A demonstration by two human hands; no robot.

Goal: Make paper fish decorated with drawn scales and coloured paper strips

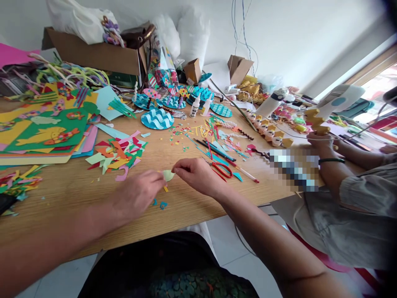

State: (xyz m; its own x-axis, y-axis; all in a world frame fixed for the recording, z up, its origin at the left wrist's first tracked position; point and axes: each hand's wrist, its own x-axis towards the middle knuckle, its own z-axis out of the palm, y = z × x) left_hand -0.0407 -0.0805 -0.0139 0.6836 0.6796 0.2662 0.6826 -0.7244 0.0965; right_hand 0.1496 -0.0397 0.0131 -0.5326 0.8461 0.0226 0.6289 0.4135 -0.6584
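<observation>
A small pale green paper cutout (168, 175) is held just above the table between my hands. My left hand (141, 192), slightly blurred, is closed on its left side. At its right edge, the fingertips of my right hand (195, 176) are pinched together. Little blue paper pieces (163, 205) lie on the wood below. Red-handled scissors (221, 169) rest just beyond my right wrist, beside several pencils (217, 151). Left of centre is a heap of coloured paper scraps (119, 153).
Glue bottles (194, 106) stand behind blue wavy-patterned discs (157, 119). Green sheets with fish cutouts (46, 132) are stacked at left, before a cardboard box (96, 56). At right, a co-worker's hand (321, 142) holds a yellow piece near a white glue gun (341, 99).
</observation>
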